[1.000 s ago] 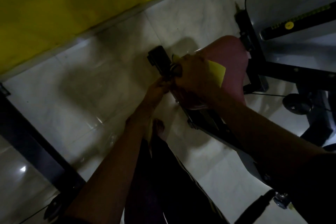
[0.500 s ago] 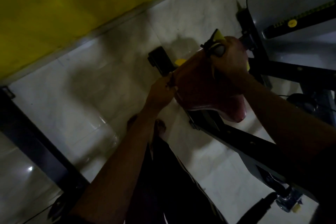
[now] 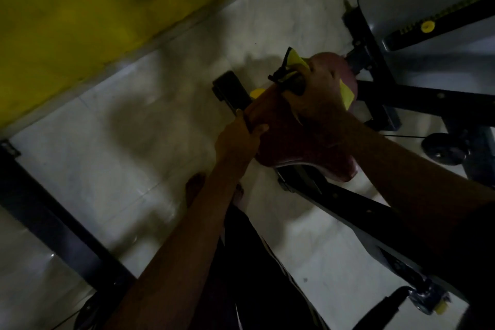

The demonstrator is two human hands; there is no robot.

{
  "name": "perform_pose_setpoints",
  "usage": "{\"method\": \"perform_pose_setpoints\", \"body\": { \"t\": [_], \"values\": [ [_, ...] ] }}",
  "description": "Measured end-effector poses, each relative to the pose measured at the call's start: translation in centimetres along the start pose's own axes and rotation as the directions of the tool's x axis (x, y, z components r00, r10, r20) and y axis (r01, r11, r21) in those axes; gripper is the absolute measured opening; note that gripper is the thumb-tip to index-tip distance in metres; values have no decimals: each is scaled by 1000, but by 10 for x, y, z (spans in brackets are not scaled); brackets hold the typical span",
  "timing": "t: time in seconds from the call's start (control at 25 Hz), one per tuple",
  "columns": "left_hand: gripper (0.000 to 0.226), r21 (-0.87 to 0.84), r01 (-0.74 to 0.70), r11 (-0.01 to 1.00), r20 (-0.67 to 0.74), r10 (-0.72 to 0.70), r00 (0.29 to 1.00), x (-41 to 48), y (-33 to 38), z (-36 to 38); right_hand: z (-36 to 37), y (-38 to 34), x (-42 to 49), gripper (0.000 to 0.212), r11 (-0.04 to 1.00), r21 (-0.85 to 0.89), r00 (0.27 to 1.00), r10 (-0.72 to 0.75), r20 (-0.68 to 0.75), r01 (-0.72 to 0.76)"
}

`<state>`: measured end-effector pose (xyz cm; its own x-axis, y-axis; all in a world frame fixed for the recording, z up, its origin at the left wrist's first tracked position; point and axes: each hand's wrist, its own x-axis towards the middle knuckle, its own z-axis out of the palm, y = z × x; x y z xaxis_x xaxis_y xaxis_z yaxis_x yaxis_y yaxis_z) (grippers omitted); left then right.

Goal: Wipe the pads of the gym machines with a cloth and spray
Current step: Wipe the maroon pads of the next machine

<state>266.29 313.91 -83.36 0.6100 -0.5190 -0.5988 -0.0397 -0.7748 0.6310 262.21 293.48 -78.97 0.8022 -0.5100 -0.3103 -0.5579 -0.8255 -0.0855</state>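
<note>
**Both hands on the red pad, frame close beyond the fingers**

The right hand lies on the far end of the red seat pad. Its fingers are curled round a bunched yellow cloth. One corner of the cloth sticks up past the fingertips, and another flap shows beyond the knuckles.

The left hand grips the pad's left edge, fingers wrapped under it and thumb on top. Just past the left fingers a black bar end juts out. Beyond the right fingers the dark machine frame stands close to the pad's far rim.

Left of the left hand, pale floor lies open up to the yellow wall.

The light is dim. The left fingertips are hidden under the pad, the right forearm covers the pad's right side, and a small yellow piece between bar and pad cannot be identified.
</note>
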Motion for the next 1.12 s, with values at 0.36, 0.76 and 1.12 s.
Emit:
{"method": "perform_pose_setpoints", "body": {
  "t": [0.36, 0.76, 1.12],
  "values": [
    [62, 61, -11, 998, 47, 8, 999, 2, 4, -9, -3, 48, 5, 60, 903, 282, 921, 371, -123, -326],
    [44, -283, 45, 958, -99, -76, 992, -67, 50, -103, -69, 45, -26, 64, 871, 438, 975, 193, 113, -223],
    [43, -196, -72, 978, -336, 2, 942, -197, 146, -226, -237, -21, -82, 59, 763, 644, 976, -174, 132, 49]
  ]
}}
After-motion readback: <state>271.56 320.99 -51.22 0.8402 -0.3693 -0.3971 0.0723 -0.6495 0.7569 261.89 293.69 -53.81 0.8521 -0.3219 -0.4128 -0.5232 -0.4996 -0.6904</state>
